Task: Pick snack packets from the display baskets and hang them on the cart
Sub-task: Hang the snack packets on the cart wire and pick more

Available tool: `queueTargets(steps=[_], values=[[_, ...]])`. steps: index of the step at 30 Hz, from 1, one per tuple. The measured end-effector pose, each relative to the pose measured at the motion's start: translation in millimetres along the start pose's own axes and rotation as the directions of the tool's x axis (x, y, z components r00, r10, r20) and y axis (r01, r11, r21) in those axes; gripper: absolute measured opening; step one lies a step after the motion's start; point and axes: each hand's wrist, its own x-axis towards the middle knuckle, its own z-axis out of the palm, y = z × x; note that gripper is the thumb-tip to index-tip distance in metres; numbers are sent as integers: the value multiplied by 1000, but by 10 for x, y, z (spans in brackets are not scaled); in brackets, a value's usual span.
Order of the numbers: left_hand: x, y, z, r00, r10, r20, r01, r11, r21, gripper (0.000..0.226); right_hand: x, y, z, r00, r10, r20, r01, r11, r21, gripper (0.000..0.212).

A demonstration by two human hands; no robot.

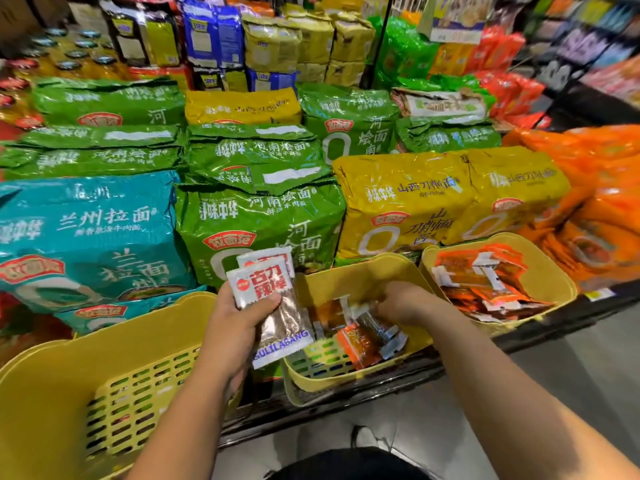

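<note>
My left hand (235, 317) grips a small stack of white-and-red snack packets (273, 306) upright, just left of the middle yellow basket (363, 275). My right hand (401, 301) reaches down into that basket, its fingers curled among loose orange and silver packets (363, 341); the image is blurred there, so I cannot make out whether it holds one. A second yellow basket (550, 278) at the right is full of orange packets (485, 289). No cart is in view.
A large yellow slotted basket (104, 372) stands at the lower left. Behind the baskets lie stacked noodle multipacks: teal (90, 233), green (256, 216), yellow (415, 202) and orange (602, 188). The grey floor (485, 393) shows at the lower right.
</note>
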Motion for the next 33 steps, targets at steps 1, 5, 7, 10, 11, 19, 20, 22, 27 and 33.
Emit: queueTargets(steps=[1, 5, 7, 10, 11, 19, 20, 22, 27, 33], values=[[-18, -14, -1, 1000, -2, -7, 2, 1000, -9, 45, 89, -38, 44, 998, 31, 62, -24, 993, -111, 30], [-80, -35, -44, 999, 34, -5, -34, 999, -14, 46, 427, -100, 283, 979, 103, 174, -40, 942, -332, 38], [-110, -23, -74, 999, 48, -14, -48, 999, -13, 43, 571, -79, 391, 985, 100, 139, -43, 930, -365, 48], [-151, -18, -97, 997, 73, -38, -73, 997, 9, 37, 668, -39, 413, 987, 134, 88, -105, 953, -283, 58], [-169, -21, -102, 996, 83, -43, -82, 996, 31, 38, 671, -36, 389, 987, 131, 96, -101, 958, -269, 57], [-172, -59, -176, 988, 102, -114, -90, 991, 103, 41, 443, -42, 235, 972, -217, 89, 174, 922, 346, 14], [-164, -62, -182, 988, 100, -120, -88, 991, 102, 41, 356, -79, 207, 962, -267, 53, 192, 804, 563, 10], [-150, -65, -177, 988, 95, -125, -83, 992, 97, 40, 227, -129, 160, 939, -342, 43, 137, 486, 863, 13], [-142, -43, -174, 991, 67, -115, -57, 995, 85, 32, 396, -181, 177, 965, -240, 106, 161, 860, 484, 21], [-123, -44, -204, 995, 38, -92, -31, 996, 80, 32, 600, -433, 390, 999, -41, 14, 42, 984, -171, 39]])
